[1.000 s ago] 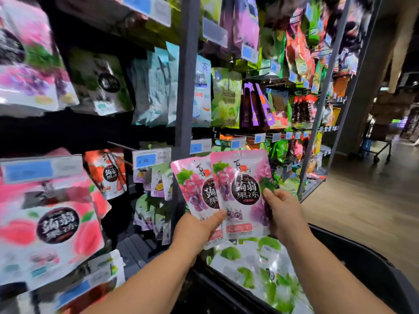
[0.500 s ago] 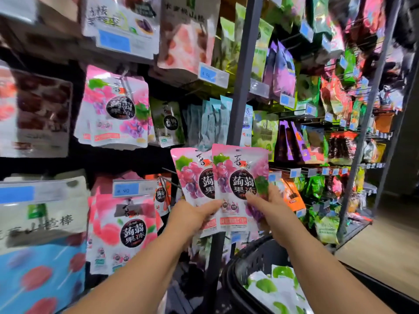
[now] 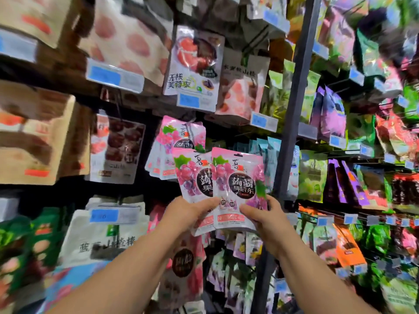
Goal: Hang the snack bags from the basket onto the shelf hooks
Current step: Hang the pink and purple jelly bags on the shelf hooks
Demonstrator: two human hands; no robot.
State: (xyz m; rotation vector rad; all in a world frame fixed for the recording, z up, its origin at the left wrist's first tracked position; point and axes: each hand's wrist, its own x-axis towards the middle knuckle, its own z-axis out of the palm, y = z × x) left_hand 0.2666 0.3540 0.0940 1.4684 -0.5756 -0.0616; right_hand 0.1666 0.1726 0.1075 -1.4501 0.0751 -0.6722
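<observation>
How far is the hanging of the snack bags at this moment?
Done: matching pink bags already hang on the shelf. In hand: left hand and right hand hold two pink grape bags just below those, not yet hooked. Left: hooking both; the basket is out of view.

Two arms were in view, extending from the lower edge. Left forearm (image 3: 136,257) and right forearm (image 3: 317,266) were bare along their full visible length. Left hand (image 3: 188,215) and right hand (image 3: 266,220) were likewise uncovered. Motion blur limited finer detail at the fingers (image 3: 248,208).
</observation>
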